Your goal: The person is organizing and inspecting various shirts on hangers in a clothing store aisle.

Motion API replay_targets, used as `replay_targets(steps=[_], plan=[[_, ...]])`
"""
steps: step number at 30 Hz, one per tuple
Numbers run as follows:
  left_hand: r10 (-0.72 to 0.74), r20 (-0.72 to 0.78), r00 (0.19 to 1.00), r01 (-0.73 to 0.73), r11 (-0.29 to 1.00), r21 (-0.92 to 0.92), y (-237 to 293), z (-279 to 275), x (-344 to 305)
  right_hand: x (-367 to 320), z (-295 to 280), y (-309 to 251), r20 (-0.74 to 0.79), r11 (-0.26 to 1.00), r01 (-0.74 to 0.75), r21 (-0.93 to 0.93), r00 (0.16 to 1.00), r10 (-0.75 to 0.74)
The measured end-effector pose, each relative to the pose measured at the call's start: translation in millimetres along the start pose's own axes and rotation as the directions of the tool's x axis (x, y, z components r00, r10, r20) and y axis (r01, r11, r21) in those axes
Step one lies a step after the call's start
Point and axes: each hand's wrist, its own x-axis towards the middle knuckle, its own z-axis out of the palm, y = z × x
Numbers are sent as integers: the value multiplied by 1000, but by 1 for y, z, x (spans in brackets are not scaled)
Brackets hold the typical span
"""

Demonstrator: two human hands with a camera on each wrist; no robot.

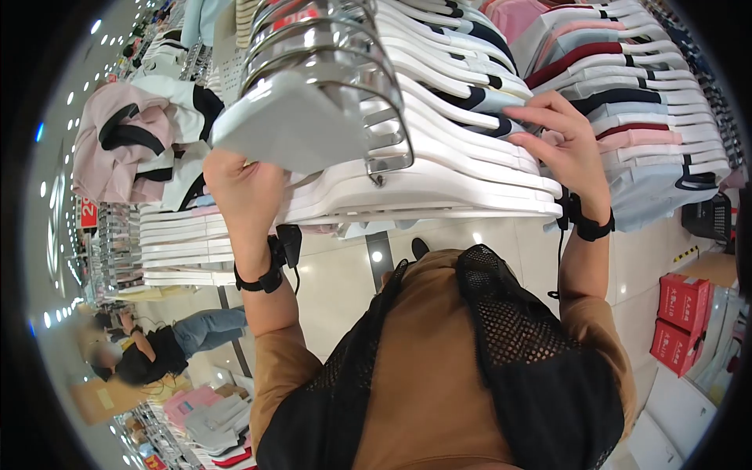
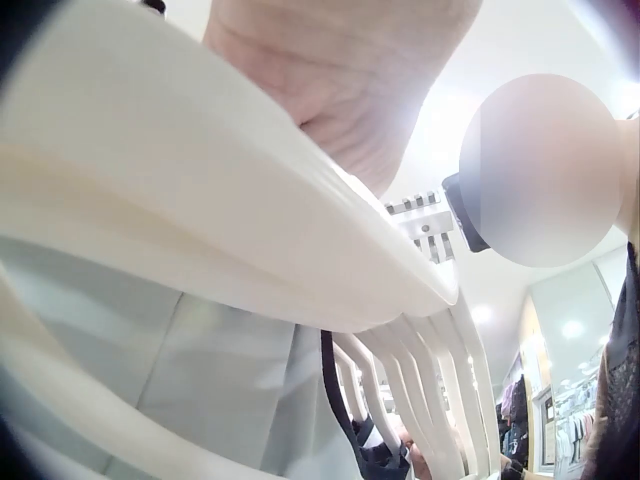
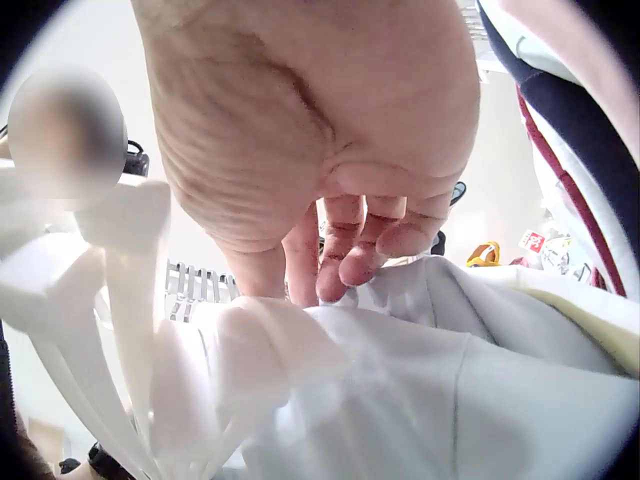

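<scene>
White hangers point(image 1: 462, 176) packed side by side carry light and navy garments in the head view. My left hand point(image 1: 247, 188) is at their left end, its fingers hidden behind a pale blank panel point(image 1: 294, 125). In the left wrist view its palm point(image 2: 345, 75) shows above a big white hanger point(image 2: 200, 170). On the right, my right hand point(image 1: 568, 141) reaches in among the hangers, thumb and index finger at a light garment point(image 1: 495, 100) with navy parts. The right wrist view shows those fingers point(image 3: 345, 245) curled down onto the thin white cloth point(image 3: 400, 370), thumb on its near side.
Metal hanger hooks point(image 1: 321, 47) rise in front. Another row of garments point(image 1: 642, 102) hangs at right, and a pink garment point(image 1: 125, 149) lies over hangers at left. Red boxes point(image 1: 680, 321) stand at lower right. A person in jeans point(image 1: 207, 333) is at lower left.
</scene>
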Motion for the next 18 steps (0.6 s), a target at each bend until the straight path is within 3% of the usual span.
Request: replay_targets(steps=[3, 8, 9, 10, 13, 16, 18], plan=[[-48, 4, 999, 49, 997, -66, 3, 2, 0, -1, 5, 2, -34, 997, 40, -64, 999, -42], [38, -70, 997, -42, 997, -61, -18, 6, -3, -3, 6, 3, -105, 987, 106, -123, 987, -119], [-77, -49, 996, 67, 982, -175, -15, 4, -5, -4, 7, 2, -131, 992, 75, -99, 988, -87], [-101, -32, 994, 92, 975, -203, -16, 3, -6, -5, 7, 4, -138, 992, 72, -102, 987, -86], [-166, 10, 986, 163, 948, -272, -18, 0, -8, -4, 8, 5, -141, 990, 135, -48, 980, -140], [-163, 7, 987, 158, 947, -281, -18, 1, -6, -3, 8, -2, -129, 974, 161, -158, 975, -182], [-138, -4, 990, 132, 952, -278, -17, 2, -5, -4, 6, -2, -41, 974, 113, -197, 992, -123]])
